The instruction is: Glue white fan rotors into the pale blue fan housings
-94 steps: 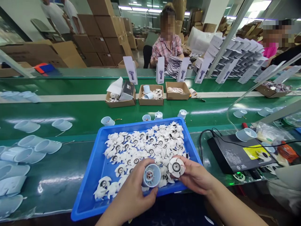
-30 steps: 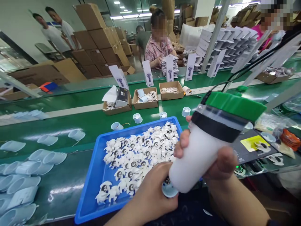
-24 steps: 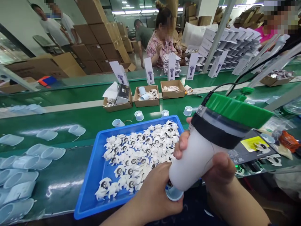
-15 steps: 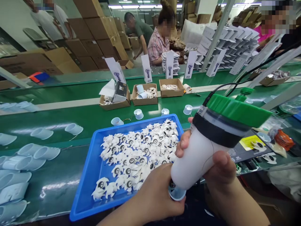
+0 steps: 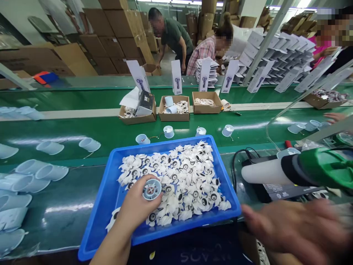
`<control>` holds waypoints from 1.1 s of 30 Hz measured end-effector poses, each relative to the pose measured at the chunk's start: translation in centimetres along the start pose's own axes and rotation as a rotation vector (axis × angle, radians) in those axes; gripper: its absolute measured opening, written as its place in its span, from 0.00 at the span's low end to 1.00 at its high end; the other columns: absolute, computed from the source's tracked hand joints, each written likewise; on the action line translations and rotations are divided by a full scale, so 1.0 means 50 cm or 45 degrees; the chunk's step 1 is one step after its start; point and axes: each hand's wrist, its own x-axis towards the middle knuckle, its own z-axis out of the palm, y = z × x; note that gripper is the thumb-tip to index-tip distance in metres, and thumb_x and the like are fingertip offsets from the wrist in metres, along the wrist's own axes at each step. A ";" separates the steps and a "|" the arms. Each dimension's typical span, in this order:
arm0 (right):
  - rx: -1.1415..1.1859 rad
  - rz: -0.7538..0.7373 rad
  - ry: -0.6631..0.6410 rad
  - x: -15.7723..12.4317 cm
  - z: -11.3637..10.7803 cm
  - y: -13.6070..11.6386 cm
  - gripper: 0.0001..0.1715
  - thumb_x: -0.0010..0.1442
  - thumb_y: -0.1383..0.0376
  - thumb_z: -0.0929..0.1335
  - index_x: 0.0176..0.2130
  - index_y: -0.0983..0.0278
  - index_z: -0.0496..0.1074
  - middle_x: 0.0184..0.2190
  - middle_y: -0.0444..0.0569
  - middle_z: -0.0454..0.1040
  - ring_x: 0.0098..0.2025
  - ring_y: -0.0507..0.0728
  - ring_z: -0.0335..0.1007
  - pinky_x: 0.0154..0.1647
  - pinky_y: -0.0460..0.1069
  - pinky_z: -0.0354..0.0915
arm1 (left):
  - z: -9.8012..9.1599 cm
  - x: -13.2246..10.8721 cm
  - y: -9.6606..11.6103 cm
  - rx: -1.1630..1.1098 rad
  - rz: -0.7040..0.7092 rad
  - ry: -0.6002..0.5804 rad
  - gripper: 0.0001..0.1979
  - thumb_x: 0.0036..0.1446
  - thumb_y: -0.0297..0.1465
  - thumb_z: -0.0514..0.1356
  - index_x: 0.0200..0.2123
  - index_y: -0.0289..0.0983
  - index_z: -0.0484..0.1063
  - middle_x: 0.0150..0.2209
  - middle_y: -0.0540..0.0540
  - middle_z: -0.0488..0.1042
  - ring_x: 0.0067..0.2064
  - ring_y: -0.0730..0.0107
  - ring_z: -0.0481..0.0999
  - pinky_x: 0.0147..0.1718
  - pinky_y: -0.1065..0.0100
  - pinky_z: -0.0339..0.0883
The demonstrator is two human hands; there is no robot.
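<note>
Right hand (image 5: 292, 230), nearest the camera: motion-blurred, fingers (image 5: 249, 217) stretched out loosely toward the left, nothing in them, clear of the tray. Left hand (image 5: 132, 209): fingertips (image 5: 137, 189) closed around a small round housing (image 5: 152, 189), open face up, held over the near-left part of the blue tray (image 5: 165, 141). Tray carries a heap of white impellers (image 5: 187, 176). White tool (image 5: 271, 172) with black band and green cap sits unheld, roughly level, above the black unit (image 5: 256, 193) right of the tray. Beyond, pale cups (image 5: 168, 131) on the green belt; farther, three cardboard boxes (image 5: 174, 108).
</note>
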 end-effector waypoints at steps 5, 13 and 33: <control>-1.009 -0.062 -0.271 0.148 0.091 0.033 0.09 0.61 0.74 0.67 0.40 0.66 0.76 0.45 0.57 0.74 0.56 0.66 0.64 0.59 0.64 0.58 | 0.005 -0.004 0.009 0.023 0.012 -0.024 0.16 0.49 0.35 0.62 0.43 0.40 0.68 0.41 0.45 0.76 0.41 0.58 0.77 0.40 0.61 0.71; -1.257 0.118 -0.230 0.226 0.142 0.060 0.05 0.62 0.74 0.66 0.39 0.72 0.72 0.42 0.57 0.71 0.52 0.65 0.65 0.56 0.65 0.57 | -0.007 -0.024 0.007 -0.016 -0.039 0.020 0.18 0.51 0.36 0.62 0.45 0.40 0.65 0.44 0.44 0.74 0.44 0.57 0.76 0.42 0.60 0.71; 1.152 0.607 -0.433 0.024 0.140 0.027 0.25 0.49 0.56 0.80 0.42 0.63 0.72 0.34 0.45 0.72 0.34 0.50 0.68 0.39 0.45 0.63 | 0.017 -0.088 0.105 -0.174 0.496 -0.258 0.33 0.49 0.26 0.65 0.59 0.49 0.64 0.55 0.45 0.72 0.57 0.53 0.70 0.58 0.52 0.64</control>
